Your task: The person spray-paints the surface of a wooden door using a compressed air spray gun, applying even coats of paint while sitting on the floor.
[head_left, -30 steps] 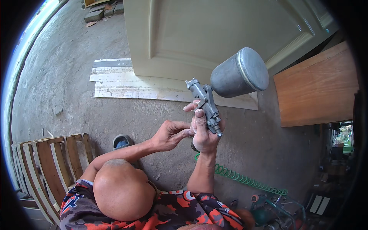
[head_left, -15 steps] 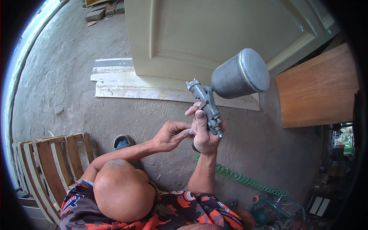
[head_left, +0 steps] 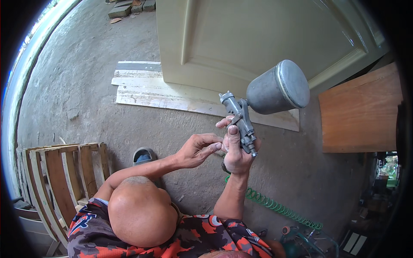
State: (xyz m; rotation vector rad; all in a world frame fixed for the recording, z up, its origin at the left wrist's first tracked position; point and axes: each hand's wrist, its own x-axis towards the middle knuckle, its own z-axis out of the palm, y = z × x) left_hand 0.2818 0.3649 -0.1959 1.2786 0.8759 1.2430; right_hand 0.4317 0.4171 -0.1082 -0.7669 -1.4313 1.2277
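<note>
My right hand (head_left: 238, 158) is wrapped round the handle of a metal spray gun (head_left: 241, 120), its thumb lying along the back of the gun. The gun's nozzle points up and to the left. A grey metal paint cup (head_left: 273, 89) sits tilted on the gun's right side. My left hand (head_left: 197, 150) is closed in a pinch against the right hand's fingers, by the lower part of the handle. What lies between its fingertips is hidden. Pale dust or paint marks the fingers of my right hand. Below the right hand a dark fitting (head_left: 223, 167) partly shows.
A cream panelled door (head_left: 258, 38) stands ahead, with white boards (head_left: 144, 93) under its edge. A brown wooden sheet (head_left: 361, 114) is at the right. A coiled green hose (head_left: 279, 209) runs to a green machine (head_left: 297, 245). A wooden pallet (head_left: 58, 176) stands at the left.
The whole view has shifted slightly, so the door, boards and spray gun sit a little further right. My left fingertips have changed position slightly against the right hand; the right still grips the spray gun.
</note>
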